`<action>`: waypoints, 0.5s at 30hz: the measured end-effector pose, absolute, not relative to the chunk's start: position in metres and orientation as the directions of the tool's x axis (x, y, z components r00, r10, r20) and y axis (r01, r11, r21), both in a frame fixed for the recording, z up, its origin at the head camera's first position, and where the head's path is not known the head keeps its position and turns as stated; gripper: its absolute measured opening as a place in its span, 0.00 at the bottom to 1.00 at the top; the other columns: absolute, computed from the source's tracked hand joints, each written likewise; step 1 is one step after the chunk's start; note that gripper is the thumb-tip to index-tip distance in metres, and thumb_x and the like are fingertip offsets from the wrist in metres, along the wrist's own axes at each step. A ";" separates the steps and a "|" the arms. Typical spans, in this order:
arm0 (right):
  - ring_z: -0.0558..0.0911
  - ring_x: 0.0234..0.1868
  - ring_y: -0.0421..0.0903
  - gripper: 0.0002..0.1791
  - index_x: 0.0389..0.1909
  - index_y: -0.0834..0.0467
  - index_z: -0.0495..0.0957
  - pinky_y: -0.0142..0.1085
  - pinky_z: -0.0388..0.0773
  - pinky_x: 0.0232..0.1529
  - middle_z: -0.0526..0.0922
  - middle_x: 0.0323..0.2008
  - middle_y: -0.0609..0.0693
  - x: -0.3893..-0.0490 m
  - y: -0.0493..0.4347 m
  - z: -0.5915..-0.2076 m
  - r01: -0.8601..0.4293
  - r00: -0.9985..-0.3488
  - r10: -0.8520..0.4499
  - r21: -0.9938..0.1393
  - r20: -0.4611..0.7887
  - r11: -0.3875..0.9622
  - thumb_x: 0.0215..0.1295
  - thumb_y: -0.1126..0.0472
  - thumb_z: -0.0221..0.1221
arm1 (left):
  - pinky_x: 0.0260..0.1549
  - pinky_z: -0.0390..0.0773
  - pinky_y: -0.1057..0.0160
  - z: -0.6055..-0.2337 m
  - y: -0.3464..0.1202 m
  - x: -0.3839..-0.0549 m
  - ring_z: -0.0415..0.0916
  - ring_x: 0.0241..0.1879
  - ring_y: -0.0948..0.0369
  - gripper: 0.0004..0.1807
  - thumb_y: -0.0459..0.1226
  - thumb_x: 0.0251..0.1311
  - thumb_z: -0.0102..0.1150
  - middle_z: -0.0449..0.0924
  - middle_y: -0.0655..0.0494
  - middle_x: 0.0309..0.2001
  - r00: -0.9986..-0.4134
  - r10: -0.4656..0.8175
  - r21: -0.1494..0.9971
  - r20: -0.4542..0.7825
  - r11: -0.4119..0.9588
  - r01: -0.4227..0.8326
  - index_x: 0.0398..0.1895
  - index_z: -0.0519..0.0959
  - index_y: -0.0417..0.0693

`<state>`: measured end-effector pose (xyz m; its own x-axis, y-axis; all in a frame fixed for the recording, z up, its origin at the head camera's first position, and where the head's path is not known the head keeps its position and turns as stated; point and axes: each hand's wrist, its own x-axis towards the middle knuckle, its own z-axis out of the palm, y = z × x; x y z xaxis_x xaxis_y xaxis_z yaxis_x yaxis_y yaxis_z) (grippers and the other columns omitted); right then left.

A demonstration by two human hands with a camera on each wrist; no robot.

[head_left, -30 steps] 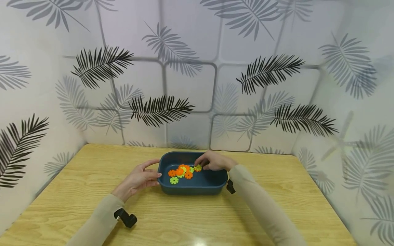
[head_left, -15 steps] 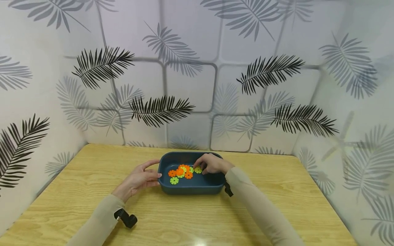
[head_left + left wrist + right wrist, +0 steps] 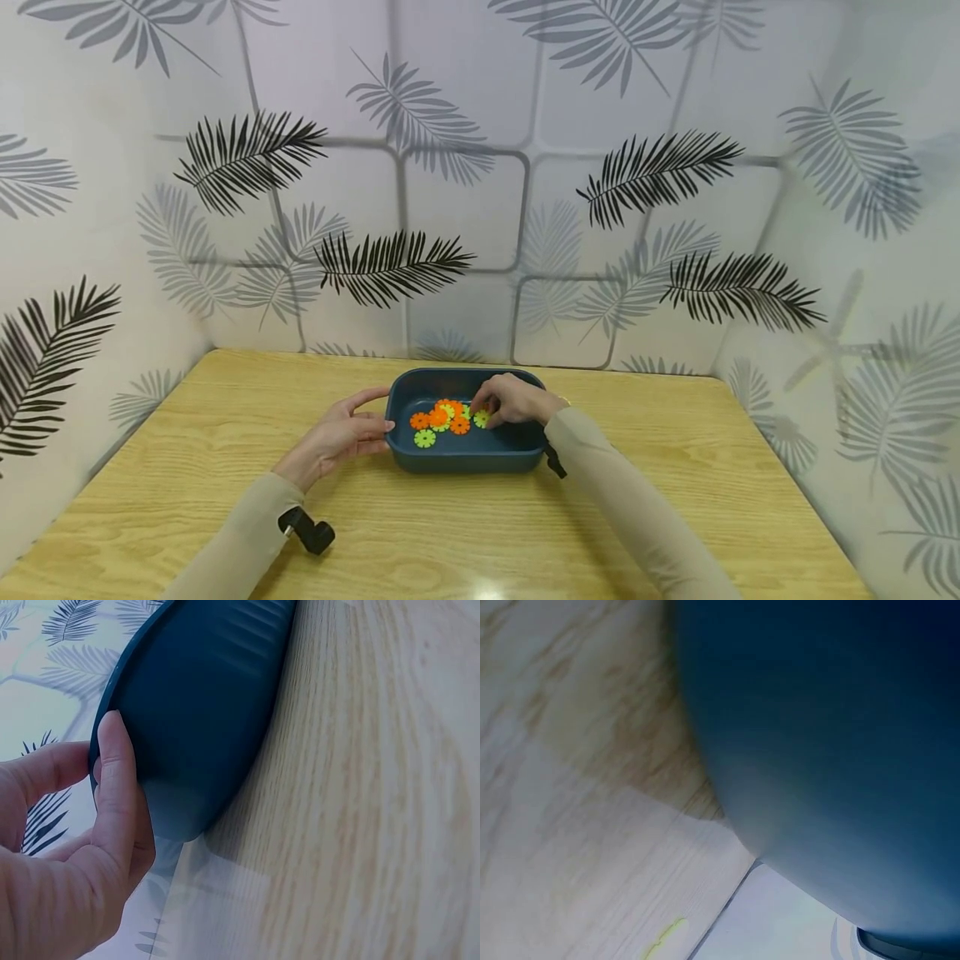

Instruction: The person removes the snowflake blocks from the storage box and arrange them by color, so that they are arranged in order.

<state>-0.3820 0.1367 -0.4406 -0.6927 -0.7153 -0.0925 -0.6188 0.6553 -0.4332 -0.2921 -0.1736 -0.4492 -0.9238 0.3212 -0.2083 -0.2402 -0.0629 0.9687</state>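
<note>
A dark blue plastic bin (image 3: 465, 464) stands on the table with several notched snowflake discs, orange ones (image 3: 460, 425) and yellow-green ones (image 3: 424, 438), grouped in its left half. My left hand (image 3: 337, 437) holds the bin's left end. In the left wrist view, its fingers (image 3: 116, 776) lie along the outer wall and meet the rim. My right hand (image 3: 517, 400) reaches down into the bin with curled fingers, seeming to pinch a yellow-green snowflake disc (image 3: 482, 419); its fingertips are partly hidden. In the right wrist view, the bin's outer wall (image 3: 817, 765) hides that hand.
The pale wooden table (image 3: 360, 533) runs back to a leaf-patterned wall (image 3: 465, 208). Beyond the right wrist, a small yellow thing (image 3: 664, 937) shows, its kind unclear. Black camera mounts (image 3: 306, 531) sit on both wrists.
My right hand has shifted slightly left and toward me inside the bin. The orange beneath the yellow-green disc at its fingertips no longer shows. The left hand and bin have stayed put.
</note>
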 end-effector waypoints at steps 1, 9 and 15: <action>0.80 0.37 0.40 0.16 0.46 0.53 0.86 0.30 0.79 0.39 0.83 0.44 0.48 -0.382 0.137 -0.441 -0.628 -0.684 -0.723 -0.430 -0.092 0.649 0.55 0.66 0.70 | 0.38 0.85 0.62 -0.449 -0.173 -0.292 0.83 0.32 0.60 0.41 0.28 0.63 0.60 0.76 0.53 0.35 -0.924 0.319 0.968 -0.210 -0.064 -0.242 0.77 0.54 0.51; 0.80 0.39 0.43 0.15 0.46 0.54 0.86 0.30 0.79 0.40 0.81 0.43 0.49 -0.382 0.138 -0.440 -0.668 -0.636 -0.765 -0.427 -0.096 0.609 0.57 0.65 0.69 | 0.37 0.85 0.62 -0.447 -0.172 -0.292 0.83 0.33 0.60 0.42 0.28 0.62 0.61 0.75 0.52 0.35 -0.923 0.318 0.965 -0.218 -0.072 -0.253 0.77 0.54 0.51; 0.79 0.41 0.42 0.14 0.45 0.52 0.86 0.31 0.79 0.43 0.81 0.44 0.47 -0.381 0.137 -0.441 -0.655 -0.651 -0.751 -0.417 -0.111 0.630 0.57 0.64 0.70 | 0.37 0.85 0.63 -0.447 -0.172 -0.292 0.83 0.33 0.60 0.41 0.28 0.63 0.60 0.76 0.52 0.36 -0.921 0.319 0.962 -0.225 -0.076 -0.262 0.77 0.54 0.51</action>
<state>-0.3810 0.1371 -0.4415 -0.6512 -0.7507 -0.1112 -0.6552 0.6301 -0.4167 -0.2922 -0.1720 -0.4475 -0.9206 0.3190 -0.2253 -0.2618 -0.0760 0.9621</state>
